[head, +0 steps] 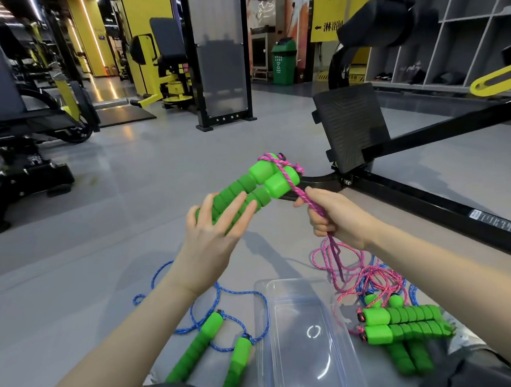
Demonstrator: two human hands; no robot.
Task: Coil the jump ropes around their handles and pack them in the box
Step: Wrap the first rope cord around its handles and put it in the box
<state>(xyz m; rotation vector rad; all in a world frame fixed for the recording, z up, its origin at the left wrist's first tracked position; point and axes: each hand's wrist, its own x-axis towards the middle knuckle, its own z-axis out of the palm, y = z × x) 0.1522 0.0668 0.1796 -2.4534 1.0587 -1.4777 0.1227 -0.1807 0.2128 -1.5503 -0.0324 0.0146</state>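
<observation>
My left hand (217, 225) holds a pair of green foam handles (249, 187) side by side, lifted above the floor, fingers stretched along them. A pink rope (295, 188) is looped around the handles' top ends. My right hand (335, 215) grips that pink rope just below the handles; the rest of it hangs down into a loose tangle (359, 273) on the floor. A clear plastic box (300, 339) lies between my arms, with no rope inside it.
A blue rope with two green handles (209, 343) lies loose left of the box. Several more green handles (403, 327) with pink and blue rope lie to its right. A black machine frame and footplate (351, 126) stand beyond my right hand.
</observation>
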